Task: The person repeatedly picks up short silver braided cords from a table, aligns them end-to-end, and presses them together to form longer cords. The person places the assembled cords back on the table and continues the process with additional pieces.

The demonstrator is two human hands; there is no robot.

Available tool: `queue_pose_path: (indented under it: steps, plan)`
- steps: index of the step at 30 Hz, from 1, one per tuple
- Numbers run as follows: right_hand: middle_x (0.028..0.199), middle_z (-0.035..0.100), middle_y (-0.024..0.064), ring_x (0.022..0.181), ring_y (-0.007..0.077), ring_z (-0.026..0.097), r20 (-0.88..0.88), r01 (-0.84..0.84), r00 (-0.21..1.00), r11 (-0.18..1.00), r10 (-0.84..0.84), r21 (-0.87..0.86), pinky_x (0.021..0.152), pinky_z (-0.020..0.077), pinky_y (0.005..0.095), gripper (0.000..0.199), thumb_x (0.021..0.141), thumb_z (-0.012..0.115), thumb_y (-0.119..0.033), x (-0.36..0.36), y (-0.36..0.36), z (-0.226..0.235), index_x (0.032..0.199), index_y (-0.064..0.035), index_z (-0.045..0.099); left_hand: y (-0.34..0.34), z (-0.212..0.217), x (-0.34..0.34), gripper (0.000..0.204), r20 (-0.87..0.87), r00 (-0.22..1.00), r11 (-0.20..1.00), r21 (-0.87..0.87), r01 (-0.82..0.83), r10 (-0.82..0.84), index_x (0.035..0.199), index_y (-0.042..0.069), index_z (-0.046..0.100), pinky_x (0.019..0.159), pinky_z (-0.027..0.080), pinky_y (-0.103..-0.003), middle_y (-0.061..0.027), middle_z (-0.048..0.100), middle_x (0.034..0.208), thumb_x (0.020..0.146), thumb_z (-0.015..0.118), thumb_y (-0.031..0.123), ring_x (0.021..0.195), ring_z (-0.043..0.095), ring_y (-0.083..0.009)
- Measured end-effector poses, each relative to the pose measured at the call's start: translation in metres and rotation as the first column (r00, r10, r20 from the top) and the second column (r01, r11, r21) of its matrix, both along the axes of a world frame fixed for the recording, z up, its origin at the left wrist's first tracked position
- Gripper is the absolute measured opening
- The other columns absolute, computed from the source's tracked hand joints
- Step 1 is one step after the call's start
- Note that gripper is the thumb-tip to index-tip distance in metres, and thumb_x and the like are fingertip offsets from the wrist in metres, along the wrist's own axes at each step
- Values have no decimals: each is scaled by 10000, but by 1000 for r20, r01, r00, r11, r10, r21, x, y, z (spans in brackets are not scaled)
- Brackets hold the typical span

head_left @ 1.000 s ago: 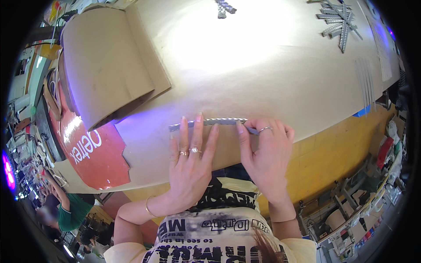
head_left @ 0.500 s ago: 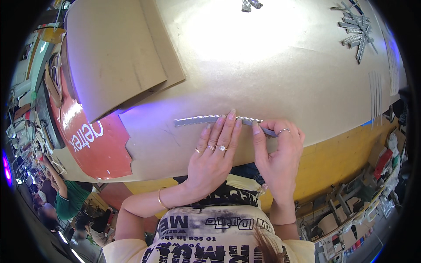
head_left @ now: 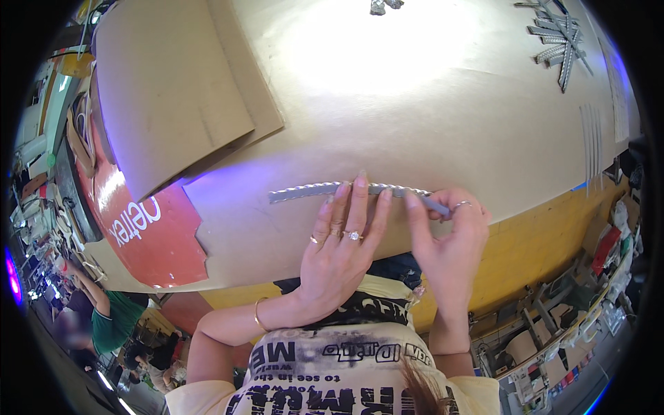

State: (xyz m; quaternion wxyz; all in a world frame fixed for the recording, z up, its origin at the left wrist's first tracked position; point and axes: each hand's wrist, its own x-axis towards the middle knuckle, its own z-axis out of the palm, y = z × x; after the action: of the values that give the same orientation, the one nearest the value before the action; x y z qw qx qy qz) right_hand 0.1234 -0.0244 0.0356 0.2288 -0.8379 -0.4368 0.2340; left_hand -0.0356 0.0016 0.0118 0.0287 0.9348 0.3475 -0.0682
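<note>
A long grey twisted strip (head_left: 304, 191) lies across the brown paper-covered table (head_left: 429, 124) near its front edge. My left hand (head_left: 342, 238) rests flat with fingers spread, its fingertips pressing on the middle of the strip. My right hand (head_left: 449, 238) pinches the strip's right end between thumb and fingers. Both hands wear rings, and the left wrist has a bracelet.
Large cardboard sheets (head_left: 173, 90) lie at the table's left, over a red printed sheet (head_left: 149, 228). A pile of similar grey strips (head_left: 564, 41) sits at the far right, thin rods (head_left: 593, 138) beside it. Another person in green (head_left: 104, 321) is at lower left.
Both hands and the strip sit slightly further right and lower in view than a second ago. The left fingers have slid along the strip; the grip looks the same.
</note>
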Motion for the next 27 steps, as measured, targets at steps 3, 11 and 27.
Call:
queue_pose_path:
  steps: [3, 11, 27]
  plan:
    - [728, 607, 29, 704, 200, 560, -27, 41, 999, 998, -40, 41, 824, 356, 353, 108, 848, 732, -131, 6, -6, -1, 823, -64, 650, -2, 0, 1, 535, -13, 1000, 1000, 1, -7, 7, 1470, 162, 465, 1190, 255, -413, -174, 449, 1489, 935, 494, 166, 1365, 470, -302]
    - [752, 617, 24, 731, 193, 563, 10, 23, 1000, 995, -24, 101, 831, 347, 353, 89, 840, 729, -107, 6, -11, -10, 842, -66, 650, -2, 2, 7, 676, 63, 996, 995, -81, -59, 64, 1470, 198, 475, 1130, 343, -469, -235, 431, 1483, 826, 576, 19, 1327, 498, -369]
    - [736, 597, 19, 720, 190, 557, -19, 138, 990, 974, -137, 180, 836, 345, 358, 115, 818, 756, -122, 5, -18, -10, 836, -81, 651, -3, 6, 20, 642, -96, 995, 996, 82, 24, -16, 1519, 277, 384, 1149, 339, -449, -299, 449, 1432, 912, 510, 110, 1280, 526, -417]
